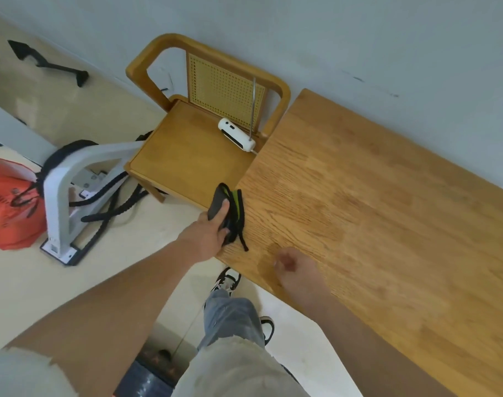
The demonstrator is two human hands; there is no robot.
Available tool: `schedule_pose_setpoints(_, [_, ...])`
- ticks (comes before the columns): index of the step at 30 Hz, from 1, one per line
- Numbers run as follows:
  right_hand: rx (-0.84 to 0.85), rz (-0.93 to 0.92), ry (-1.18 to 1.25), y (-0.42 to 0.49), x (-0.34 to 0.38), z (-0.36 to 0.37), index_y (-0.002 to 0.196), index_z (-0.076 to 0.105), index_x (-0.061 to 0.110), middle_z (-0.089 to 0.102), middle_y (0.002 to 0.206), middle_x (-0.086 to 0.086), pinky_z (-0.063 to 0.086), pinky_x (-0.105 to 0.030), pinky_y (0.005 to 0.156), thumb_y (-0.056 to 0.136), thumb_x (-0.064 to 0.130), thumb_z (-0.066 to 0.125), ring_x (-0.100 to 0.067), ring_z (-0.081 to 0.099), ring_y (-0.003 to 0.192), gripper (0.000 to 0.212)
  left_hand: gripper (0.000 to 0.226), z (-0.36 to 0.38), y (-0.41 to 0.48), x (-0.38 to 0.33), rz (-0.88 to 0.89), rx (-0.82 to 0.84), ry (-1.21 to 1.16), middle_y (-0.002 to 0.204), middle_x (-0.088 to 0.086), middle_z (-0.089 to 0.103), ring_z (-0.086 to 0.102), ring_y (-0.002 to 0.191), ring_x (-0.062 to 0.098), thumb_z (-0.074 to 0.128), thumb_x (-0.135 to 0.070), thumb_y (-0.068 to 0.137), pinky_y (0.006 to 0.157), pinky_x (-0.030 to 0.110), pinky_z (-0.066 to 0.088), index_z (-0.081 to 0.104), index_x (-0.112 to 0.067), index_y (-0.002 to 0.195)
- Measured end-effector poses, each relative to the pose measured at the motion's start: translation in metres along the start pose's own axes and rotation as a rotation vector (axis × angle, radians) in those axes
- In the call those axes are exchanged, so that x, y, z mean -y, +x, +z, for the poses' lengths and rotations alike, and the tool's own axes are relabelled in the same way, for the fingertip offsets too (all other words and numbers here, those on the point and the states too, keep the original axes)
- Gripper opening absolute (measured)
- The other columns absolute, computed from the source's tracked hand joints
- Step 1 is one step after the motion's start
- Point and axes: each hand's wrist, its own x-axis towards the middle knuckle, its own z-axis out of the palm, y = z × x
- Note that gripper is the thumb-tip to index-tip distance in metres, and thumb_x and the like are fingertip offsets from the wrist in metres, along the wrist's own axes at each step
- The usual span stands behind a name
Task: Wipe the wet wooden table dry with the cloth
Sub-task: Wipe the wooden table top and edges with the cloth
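Wooden counter (388,210): left hand (207,236) grips the cloth (227,216) at nine o'clock, right hand (296,267) fisted, empty; wiping seemingly begins, next sweeping toward three o'clock.

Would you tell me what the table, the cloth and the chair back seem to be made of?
Table: wood, matte, with visible grain and joined strips. Cloth in the left hand: soft dark fabric with green trim, folds limply. Chair back: probably woven cane in a wooden frame, judging by its grid of holes.

Table (388,210) bare rightward; chair (187,150) with white device (236,135) blocks left edge.
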Motion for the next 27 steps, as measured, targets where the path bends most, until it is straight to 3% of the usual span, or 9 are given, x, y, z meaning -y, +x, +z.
schedule_pose_setpoints(2, [0.007,-0.001,-0.007,0.013,0.01,-0.004,0.13,0.064,0.024,0.069,0.115,0.006,0.055,-0.034,0.092,0.101,0.026,0.058,-0.016,0.065,0.102,0.03,0.072,0.002,0.0,-0.008,-0.03,-0.04,0.007,0.132,0.018,0.043,0.056,0.107,0.035,0.03,-0.049,0.108,0.091,0.045,0.049,-0.022,-0.043,0.158])
schedule_pose_setpoints(7, [0.058,-0.022,-0.11,0.065,0.043,-0.02,0.146,0.054,0.025,0.057,0.143,-0.001,0.043,-0.025,0.095,0.097,0.033,0.066,-0.019,0.056,0.128,0.051,0.073,0.035,-0.034,-0.003,-0.08,-0.223,0.056,0.126,0.015,0.044,0.05,0.102,0.029,0.033,-0.051,0.106,0.079,0.04,0.05,-0.011,-0.038,0.162])
schedule_pose_setpoints(11, [-0.025,-0.04,-0.311,0.108,0.068,-0.036,0.146,0.052,0.024,0.05,0.146,-0.001,0.048,-0.038,0.103,0.096,0.038,0.062,-0.024,0.049,0.131,0.053,0.077,0.018,-0.016,0.001,-0.024,-0.122,0.068,0.123,0.014,0.046,0.049,0.094,0.023,0.031,-0.051,0.106,0.078,0.035,0.049,-0.023,-0.037,0.158])
schedule_pose_setpoints(14, [-0.07,-0.021,-0.386,0.131,0.083,-0.049,0.145,0.052,0.021,0.049,0.144,-0.004,0.049,-0.041,0.102,0.097,0.032,0.06,-0.026,0.044,0.134,0.05,0.078,-0.014,0.03,-0.014,0.027,-0.007,-0.043,0.121,0.017,0.048,0.051,0.084,0.024,0.033,-0.049,0.107,0.081,0.043,0.055,-0.033,-0.043,0.15])
schedule_pose_setpoints(18, [-0.09,0.043,-0.366,0.157,0.096,-0.066,0.146,0.05,0.022,0.046,0.146,-0.004,0.045,-0.04,0.105,0.098,0.03,0.061,-0.027,0.04,0.138,0.05,0.08,-0.057,0.118,-0.061,0.039,0.09,-0.163,0.136,0.025,0.043,0.06,0.09,0.031,0.035,-0.044,0.109,0.084,0.041,0.052,-0.033,-0.045,0.152])
schedule_pose_setpoints(22, [-0.103,0.077,-0.394,0.177,0.099,-0.085,0.149,0.045,0.023,0.043,0.146,-0.003,0.047,-0.04,0.103,0.097,0.031,0.061,-0.028,0.039,0.139,0.055,0.083,-0.093,0.171,-0.098,0.078,0.151,-0.206,0.157,0.035,0.024,0.059,0.11,0.038,0.04,-0.038,0.11,0.092,0.039,0.047,-0.03,-0.04,0.154])
schedule_pose_setpoints(25, [-0.108,0.101,-0.415,0.188,0.101,-0.099,0.151,0.042,0.025,0.043,0.146,-0.002,0.05,-0.043,0.101,0.096,0.038,0.064,-0.027,0.041,0.137,0.06,0.083,-0.093,0.169,-0.091,0.091,0.131,-0.21,0.148,0.032,0.039,0.058,0.083,0.024,0.04,-0.046,0.108,0.077,0.035,0.046,-0.029,-0.045,0.153])
schedule_pose_setpoints(27, [-0.09,0.107,-0.436,0.197,0.104,-0.108,0.152,0.04,0.026,0.042,0.148,-0.002,0.049,-0.043,0.102,0.095,0.041,0.067,-0.027,0.04,0.138,0.065,0.084,-0.083,0.152,-0.072,0.08,0.127,-0.2,0.13,0.025,0.055,0.06,0.08,0.026,0.038,-0.055,0.105,0.072,0.037,0.052,-0.032,-0.049,0.15])
